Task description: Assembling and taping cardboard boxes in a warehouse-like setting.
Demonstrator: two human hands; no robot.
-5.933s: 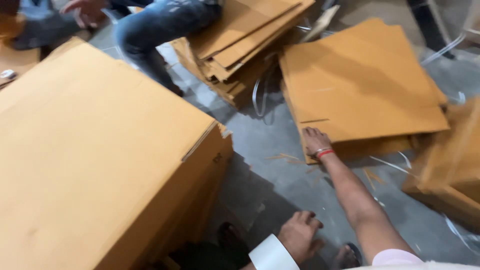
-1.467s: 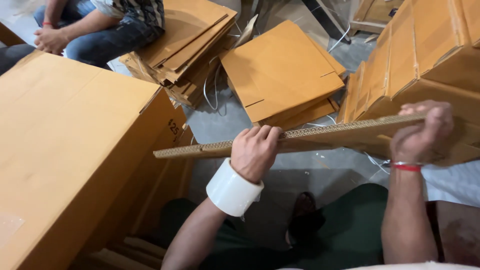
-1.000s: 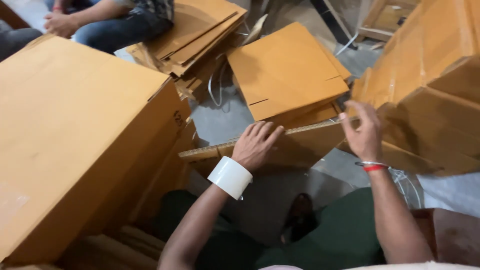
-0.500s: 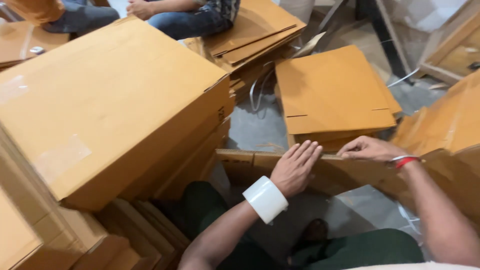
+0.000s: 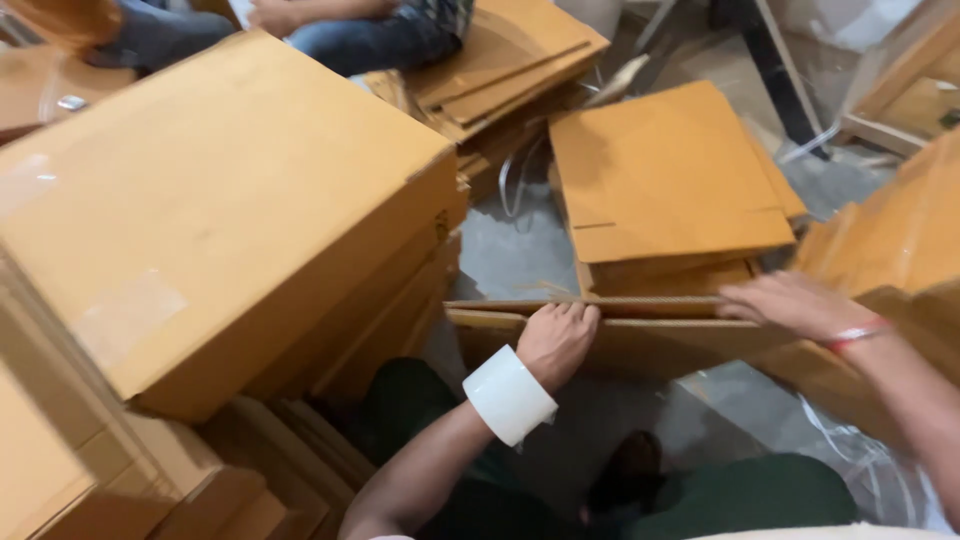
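The top edge of a flat cardboard sheet (image 5: 640, 345) is gripped by the curled left hand (image 5: 556, 340); the right hand (image 5: 790, 303) is pressed flat, open, upon it

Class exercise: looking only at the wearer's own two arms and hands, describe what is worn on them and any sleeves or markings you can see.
The left hand is bare, with a roll of wide white tape sitting on its wrist like a thick cuff. The right hand is also bare, with a thin red-and-white band around its wrist. Both forearms are uncovered; no sleeves or gloves show, and no markings.
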